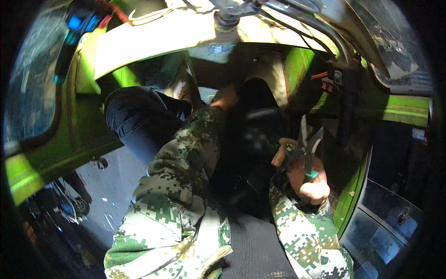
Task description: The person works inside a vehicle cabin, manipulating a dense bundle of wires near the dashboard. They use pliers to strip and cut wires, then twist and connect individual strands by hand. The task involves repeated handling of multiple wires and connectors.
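My left hand (225,98) reaches forward between my knees, below the pale dashboard (153,49) of a green vehicle cab. Shadow and blur hide its fingers and whatever they touch. On the right, my right hand (316,186) is closed around a pair of green-handled pliers (311,160). The tool's two metal jaws stand apart and point forward, away from me. Both of my arms wear camouflage sleeves (174,186).
A handlebar grip with blue switches (83,23) is at the upper left. Tubing and cables (316,28) run across the top. Loose wires (69,200) lie at the lower left, by the grey floor (111,186). Red connectors (327,86) hang on the right.
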### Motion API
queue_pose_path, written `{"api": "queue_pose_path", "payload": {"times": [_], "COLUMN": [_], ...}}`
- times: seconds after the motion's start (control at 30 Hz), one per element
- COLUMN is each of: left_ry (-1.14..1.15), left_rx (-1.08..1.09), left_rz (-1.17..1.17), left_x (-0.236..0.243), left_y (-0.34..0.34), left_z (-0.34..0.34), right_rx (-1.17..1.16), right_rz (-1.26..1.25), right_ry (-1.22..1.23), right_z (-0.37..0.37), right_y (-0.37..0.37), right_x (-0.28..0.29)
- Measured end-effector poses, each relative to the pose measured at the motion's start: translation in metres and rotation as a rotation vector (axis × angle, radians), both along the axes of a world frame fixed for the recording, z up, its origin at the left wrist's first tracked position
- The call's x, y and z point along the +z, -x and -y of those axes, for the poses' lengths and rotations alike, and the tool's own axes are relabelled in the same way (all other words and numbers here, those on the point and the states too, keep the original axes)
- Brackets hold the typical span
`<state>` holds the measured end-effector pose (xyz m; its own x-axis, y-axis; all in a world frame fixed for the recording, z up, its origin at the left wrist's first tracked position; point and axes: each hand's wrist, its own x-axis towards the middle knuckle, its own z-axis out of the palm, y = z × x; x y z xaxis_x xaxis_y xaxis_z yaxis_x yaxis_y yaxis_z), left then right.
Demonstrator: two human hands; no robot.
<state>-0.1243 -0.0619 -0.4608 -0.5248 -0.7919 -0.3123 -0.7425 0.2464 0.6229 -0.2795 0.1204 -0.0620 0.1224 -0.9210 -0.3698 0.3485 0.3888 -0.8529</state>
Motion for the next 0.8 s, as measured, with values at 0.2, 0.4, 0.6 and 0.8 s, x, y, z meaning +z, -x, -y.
{"api": "queue_pose_path", "payload": {"times": [0.2,0.4,0.6,0.8], "left_ry": [0.037,-0.379,-0.325,-0.196], "left_rx": [-0.141,0.082,0.528,0.661], "left_rz": [0.14,-0.306,-1.009,-1.423], "left_x": [0.04,0.317,0.447,0.475], "left_y": [-0.021,-0.11,-0.236,-0.262], "left_z": [0.014,0.049,-0.041,-0.096], "right_rx": [0.073,0.201,0.154,0.256], "right_rz": [0.026,-0.099,-0.251,-0.199], "right_ry": [0.058,0.095,0.054,0.217], "right_z": [-0.007,0.009,0.033,0.063], "right_y": [0.003,-0.004,-0.034,-0.064], "right_x": [-0.014,-0.012,-0.019,-0.015]}}
